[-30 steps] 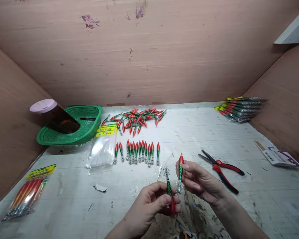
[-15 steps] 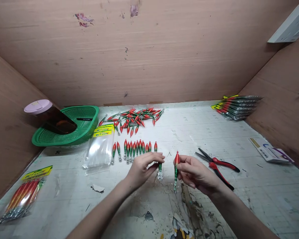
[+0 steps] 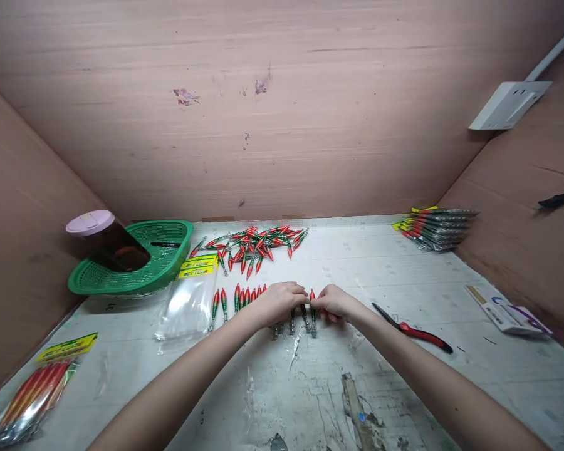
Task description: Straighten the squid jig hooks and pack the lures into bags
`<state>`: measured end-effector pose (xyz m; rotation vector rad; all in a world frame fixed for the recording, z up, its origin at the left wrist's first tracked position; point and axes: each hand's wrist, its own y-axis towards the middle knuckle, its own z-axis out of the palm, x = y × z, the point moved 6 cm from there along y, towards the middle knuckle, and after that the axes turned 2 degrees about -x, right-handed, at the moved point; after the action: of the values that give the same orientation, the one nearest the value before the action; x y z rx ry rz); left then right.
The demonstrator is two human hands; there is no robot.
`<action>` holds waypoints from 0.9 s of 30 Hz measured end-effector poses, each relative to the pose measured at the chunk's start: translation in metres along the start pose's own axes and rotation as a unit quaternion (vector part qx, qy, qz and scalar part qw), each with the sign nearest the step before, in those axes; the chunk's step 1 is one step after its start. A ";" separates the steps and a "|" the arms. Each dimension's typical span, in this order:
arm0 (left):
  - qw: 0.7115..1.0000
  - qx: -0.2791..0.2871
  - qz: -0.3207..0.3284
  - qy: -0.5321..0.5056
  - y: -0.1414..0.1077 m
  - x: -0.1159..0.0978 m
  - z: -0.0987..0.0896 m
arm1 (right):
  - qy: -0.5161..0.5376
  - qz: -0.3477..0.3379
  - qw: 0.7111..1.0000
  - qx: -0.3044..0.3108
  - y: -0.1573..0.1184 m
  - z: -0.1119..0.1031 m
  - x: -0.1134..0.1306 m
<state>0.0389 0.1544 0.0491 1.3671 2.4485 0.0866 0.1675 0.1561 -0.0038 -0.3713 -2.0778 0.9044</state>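
My right hand point(image 3: 333, 304) pinches a red-and-green squid jig point(image 3: 313, 316) by its upper end, and its crown of hooks points toward me. Close on the left, my left hand point(image 3: 282, 302) arches over the row, fingers bent down onto another squid jig point(image 3: 305, 318) that lies slightly tilted; the fingertips partly hide it. More squid jigs point(image 3: 224, 304) stretch leftward in a line, red ends away from me, and my left hand and forearm cover part of that line. Behind the row lies a loose heap of squid jigs point(image 3: 258, 245).
Clear bags with yellow headers point(image 3: 188, 300) lie left of the row, by a green basket point(image 3: 178, 263) holding a lidded bottle point(image 3: 117, 247). A filled bag point(image 3: 40, 391) is front left. Red-handled pliers point(image 3: 420, 334), a small box point(image 3: 502, 310) and stacked packs point(image 3: 439, 228) are right.
My right hand has carried its squid jig forward and left to the row's end, beside my left hand. My left hand has moved slightly left. The view has tilted up a little.
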 end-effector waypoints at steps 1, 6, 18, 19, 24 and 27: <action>1.000 0.003 0.004 0.006 -0.008 -0.005 0.001 | -0.010 0.002 1.000 0.001 0.001 0.000 0.001; 0.996 0.002 0.014 0.091 -0.042 -0.019 0.014 | -0.047 0.000 0.999 0.008 0.004 -0.002 0.009; 0.988 -0.047 -0.046 0.137 -0.051 0.011 0.008 | -0.112 -0.072 0.991 -0.025 0.026 0.008 0.031; 0.987 -0.054 -0.058 0.139 -0.049 0.014 0.004 | -0.117 -0.086 0.989 -0.040 0.029 0.000 0.036; 0.955 -0.110 -0.216 0.171 -0.012 0.071 -0.028 | -0.147 -0.196 0.953 -0.178 0.053 -0.047 0.088; 0.941 -0.108 -0.265 0.181 0.024 0.107 -0.043 | -0.175 -0.259 0.915 -0.255 0.069 -0.060 0.131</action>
<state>-0.0070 0.2618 0.0674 0.6063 2.9145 0.4971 0.1299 0.3028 0.0464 0.0980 -2.5564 0.0999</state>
